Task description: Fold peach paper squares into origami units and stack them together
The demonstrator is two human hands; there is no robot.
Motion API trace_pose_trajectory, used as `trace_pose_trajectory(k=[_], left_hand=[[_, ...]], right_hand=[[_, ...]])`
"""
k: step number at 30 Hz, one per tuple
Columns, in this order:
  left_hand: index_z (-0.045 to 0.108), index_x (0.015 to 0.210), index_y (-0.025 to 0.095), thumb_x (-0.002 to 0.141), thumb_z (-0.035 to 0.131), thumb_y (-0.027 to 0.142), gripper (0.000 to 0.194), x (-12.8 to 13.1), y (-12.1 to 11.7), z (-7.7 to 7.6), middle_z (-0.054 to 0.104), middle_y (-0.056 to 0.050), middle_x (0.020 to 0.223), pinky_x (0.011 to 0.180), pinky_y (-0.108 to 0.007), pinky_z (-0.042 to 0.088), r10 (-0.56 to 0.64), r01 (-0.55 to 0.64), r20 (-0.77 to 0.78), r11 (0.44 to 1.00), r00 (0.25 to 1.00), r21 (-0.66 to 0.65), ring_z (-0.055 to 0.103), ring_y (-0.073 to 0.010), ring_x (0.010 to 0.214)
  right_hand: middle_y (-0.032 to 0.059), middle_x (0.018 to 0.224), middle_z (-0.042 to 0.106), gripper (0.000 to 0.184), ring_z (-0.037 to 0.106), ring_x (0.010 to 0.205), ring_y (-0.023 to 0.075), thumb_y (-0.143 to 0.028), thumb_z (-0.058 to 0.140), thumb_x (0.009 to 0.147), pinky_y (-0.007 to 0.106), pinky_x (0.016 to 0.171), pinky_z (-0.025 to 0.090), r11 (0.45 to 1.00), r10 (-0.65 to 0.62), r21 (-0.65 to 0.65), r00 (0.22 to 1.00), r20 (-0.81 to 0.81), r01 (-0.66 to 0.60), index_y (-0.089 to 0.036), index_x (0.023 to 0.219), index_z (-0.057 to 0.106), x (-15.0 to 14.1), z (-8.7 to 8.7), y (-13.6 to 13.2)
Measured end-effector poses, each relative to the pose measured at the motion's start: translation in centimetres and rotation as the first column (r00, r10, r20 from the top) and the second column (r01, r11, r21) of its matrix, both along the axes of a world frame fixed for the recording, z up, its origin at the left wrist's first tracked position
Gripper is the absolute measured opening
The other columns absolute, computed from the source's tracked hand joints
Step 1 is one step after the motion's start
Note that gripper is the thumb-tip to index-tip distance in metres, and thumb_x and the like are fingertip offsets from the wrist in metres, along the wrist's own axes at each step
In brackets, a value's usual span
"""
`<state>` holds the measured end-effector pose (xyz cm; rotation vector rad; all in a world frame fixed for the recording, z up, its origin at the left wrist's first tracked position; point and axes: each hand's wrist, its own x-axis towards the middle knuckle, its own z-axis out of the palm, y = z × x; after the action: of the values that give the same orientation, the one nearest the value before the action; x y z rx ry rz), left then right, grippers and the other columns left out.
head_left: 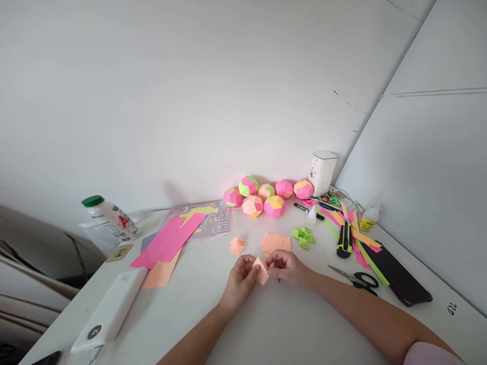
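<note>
Peach paper [263, 277], a small diamond-shaped piece, is over the white table [182, 309]. The left hand's [239, 284] grip pinches it between thumb and fingers; the right hand's [291, 267] fingertips meet its right edge, though I cannot tell whether they pinch. Just beyond lie peach sheets [274, 242], folded peach pieces [237, 247] left, folded green pieces [303, 236] right. Farther back, seven colourful paper balls [252, 207] cluster near the wall [190, 101].
</note>
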<state>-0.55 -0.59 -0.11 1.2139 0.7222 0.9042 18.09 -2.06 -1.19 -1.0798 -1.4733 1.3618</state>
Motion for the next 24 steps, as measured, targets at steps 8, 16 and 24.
trace_pose_trajectory(k=[8, 16, 24], left_hand=[[0.033, 0.081, 0.023, 0.08, 0.061, 0.036, 0.03, 0.1, -0.4, -0.4, 0.056, 0.006, 0.063, 0.054, -0.021, 0.036, -0.056, 0.056, 0.014, 0.998, 0.998, 0.009, 0.052, -0.0096, 0.055], [0.03, 0.077, 0.024, 0.084, 0.055, 0.036, 0.029, 0.5, -0.7, -0.4, 0.051, 0.007, 0.055, 0.057, -0.024, 0.035, -0.136, 0.134, 0.019, 0.987, 0.991, 0.091, 0.05, -0.011, 0.056], [0.052, 0.105, 0.021, 0.085, 0.051, 0.035, 0.024, 0.0, -0.4, -1.1, 0.049, 0.004, 0.061, 0.056, -0.025, 0.037, -0.045, 0.118, -0.233, 0.944, 0.971, 0.308, 0.045, -0.0117, 0.056]], right_hand=[[-0.001, 0.076, 0.056, 0.045, 0.053, 0.059, 0.01, -0.027, 0.073, 0.067, 0.024, 0.052, 0.044, 0.995, -0.012, -0.103, 1.0, -0.022, 0.01, -0.018, 0.108, 0.057, 0.0, -0.3, 0.1], [-0.0039, 0.06, 0.052, 0.023, 0.047, 0.053, 0.0091, -0.034, 0.069, 0.071, 0.02, 0.047, 0.038, 0.998, 0.019, -0.063, 1.0, 0.021, -0.017, -0.015, 0.078, 0.058, 0.0, 0.0, 0.2], [-0.0034, 0.06, 0.051, 0.028, 0.047, 0.054, 0.0101, -0.042, 0.063, 0.075, 0.022, 0.05, 0.043, 0.999, 0.027, -0.042, 0.995, 0.092, -0.024, -0.016, 0.07, 0.054, 0.0, 0.0, 0.0]])
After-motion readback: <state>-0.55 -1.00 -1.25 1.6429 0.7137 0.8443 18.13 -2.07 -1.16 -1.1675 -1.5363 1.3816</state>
